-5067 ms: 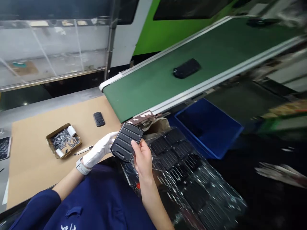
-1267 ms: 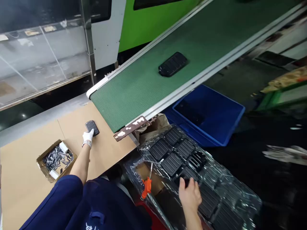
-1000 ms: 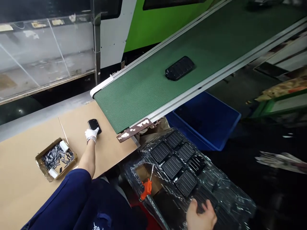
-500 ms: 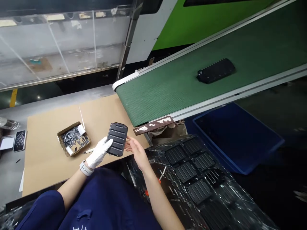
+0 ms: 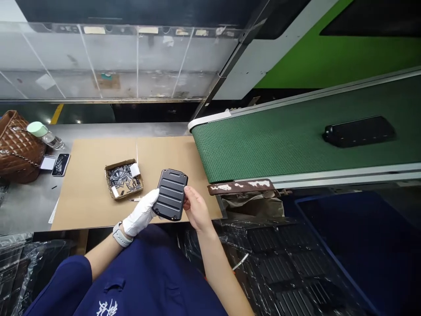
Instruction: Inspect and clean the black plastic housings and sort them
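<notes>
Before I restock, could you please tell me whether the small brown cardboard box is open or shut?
Open: small dark strips show inside the small brown cardboard box, uncovered.

Ribbed panel [image 5: 170,195]: plastic-looking, smooth, semi-gloss. Glove [image 5: 141,213]: matt cloth. Conveyor belt [image 5: 263,142]: matt, finely textured. Tabletop sheet [image 5: 92,173]: smooth, matt cardboard. Handbag [image 5: 21,151]: quilted, leather-like, glossy. Workbench [image 5: 28,213]: smooth metal.

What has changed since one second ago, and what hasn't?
The white-gloved left hand has lifted the black ribbed panel off the brown cardboard sheet and drawn it toward the dark-blue shirt. The bare right hand has come from above the plastic-covered black panels and now holds the panel's other side. The shallow cardboard box of small dark pieces stays on the sheet.
</notes>
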The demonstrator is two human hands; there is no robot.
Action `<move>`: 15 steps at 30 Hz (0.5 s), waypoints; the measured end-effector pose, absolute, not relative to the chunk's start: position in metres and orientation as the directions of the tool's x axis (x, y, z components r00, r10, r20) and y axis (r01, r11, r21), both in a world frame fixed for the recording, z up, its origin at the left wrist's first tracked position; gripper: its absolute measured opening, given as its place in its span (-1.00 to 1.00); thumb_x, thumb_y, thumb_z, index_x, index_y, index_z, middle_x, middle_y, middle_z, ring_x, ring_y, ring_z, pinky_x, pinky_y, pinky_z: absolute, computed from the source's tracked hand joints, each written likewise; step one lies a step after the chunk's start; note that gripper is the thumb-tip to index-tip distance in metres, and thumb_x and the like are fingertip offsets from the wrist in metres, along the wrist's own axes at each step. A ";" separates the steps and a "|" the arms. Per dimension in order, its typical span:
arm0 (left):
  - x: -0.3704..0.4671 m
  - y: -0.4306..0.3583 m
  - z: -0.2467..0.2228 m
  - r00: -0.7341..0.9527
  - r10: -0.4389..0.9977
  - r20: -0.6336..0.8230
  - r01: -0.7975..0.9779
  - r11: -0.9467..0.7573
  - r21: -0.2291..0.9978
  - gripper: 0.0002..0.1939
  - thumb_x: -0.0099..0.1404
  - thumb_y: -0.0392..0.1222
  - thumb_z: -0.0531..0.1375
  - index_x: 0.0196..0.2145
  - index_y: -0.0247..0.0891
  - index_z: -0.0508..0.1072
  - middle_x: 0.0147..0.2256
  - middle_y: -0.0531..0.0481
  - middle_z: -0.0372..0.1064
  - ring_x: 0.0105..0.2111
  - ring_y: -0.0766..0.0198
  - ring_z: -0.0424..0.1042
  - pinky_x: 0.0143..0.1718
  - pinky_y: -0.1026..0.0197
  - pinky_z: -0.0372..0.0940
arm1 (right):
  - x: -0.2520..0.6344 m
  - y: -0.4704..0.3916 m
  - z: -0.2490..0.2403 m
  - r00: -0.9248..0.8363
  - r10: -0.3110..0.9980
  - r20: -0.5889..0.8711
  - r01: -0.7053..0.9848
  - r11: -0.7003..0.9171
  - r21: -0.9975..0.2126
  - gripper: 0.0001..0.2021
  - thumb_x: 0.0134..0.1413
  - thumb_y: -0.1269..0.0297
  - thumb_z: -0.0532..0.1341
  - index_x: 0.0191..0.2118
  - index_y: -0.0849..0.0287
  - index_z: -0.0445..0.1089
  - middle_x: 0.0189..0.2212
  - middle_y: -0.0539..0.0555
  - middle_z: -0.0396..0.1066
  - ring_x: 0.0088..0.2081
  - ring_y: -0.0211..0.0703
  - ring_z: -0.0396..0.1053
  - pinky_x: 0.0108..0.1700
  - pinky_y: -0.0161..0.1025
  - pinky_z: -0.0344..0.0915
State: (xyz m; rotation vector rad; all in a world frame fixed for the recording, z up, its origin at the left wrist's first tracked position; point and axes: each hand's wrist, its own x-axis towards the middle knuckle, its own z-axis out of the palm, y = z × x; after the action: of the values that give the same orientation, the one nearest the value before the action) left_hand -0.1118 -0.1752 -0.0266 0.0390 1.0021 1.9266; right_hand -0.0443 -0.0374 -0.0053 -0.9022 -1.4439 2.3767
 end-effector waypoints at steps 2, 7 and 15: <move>-0.112 -0.178 -0.024 -0.559 0.741 -0.371 -0.733 -0.232 0.639 -0.59 0.23 0.07 0.20 -0.10 -0.27 0.53 -0.13 -0.10 0.51 -0.19 0.17 0.44 -0.14 0.16 0.31 | -0.046 -0.040 -0.006 -0.789 0.472 -0.394 0.127 -0.501 -0.856 -0.53 -0.30 -0.20 0.38 -0.47 0.13 0.35 -0.58 -0.05 0.39 -0.50 -0.22 0.34 -0.46 -0.29 0.26; -0.113 -0.182 -0.026 -0.531 0.732 -0.427 -0.776 -0.218 0.591 -0.57 0.18 0.10 0.25 -0.14 -0.28 0.54 -0.14 -0.12 0.51 -0.21 0.15 0.45 -0.17 0.14 0.33 | -0.048 -0.046 -0.007 -0.764 0.503 -0.405 0.121 -0.506 -0.854 -0.52 -0.34 -0.19 0.40 -0.51 0.13 0.33 -0.60 -0.08 0.34 -0.54 -0.29 0.27 -0.48 -0.34 0.23; -0.119 -0.178 -0.036 -0.498 0.755 -0.426 -0.761 -0.144 0.633 -0.53 0.18 0.15 0.22 -0.16 -0.31 0.51 -0.28 -0.10 0.50 -0.40 0.28 0.41 -0.37 0.23 0.31 | -0.050 -0.049 -0.004 -0.737 0.581 -0.346 0.097 -0.415 -0.905 -0.53 -0.32 -0.18 0.39 -0.56 0.13 0.29 -0.63 -0.12 0.19 -0.56 -0.34 0.16 -0.53 -0.38 0.15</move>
State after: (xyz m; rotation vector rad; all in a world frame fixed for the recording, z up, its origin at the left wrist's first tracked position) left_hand -0.1193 -0.1782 -0.0359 -0.0077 1.0163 1.8284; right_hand -0.0501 -0.0488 -0.0038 -0.9374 -1.4828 2.2186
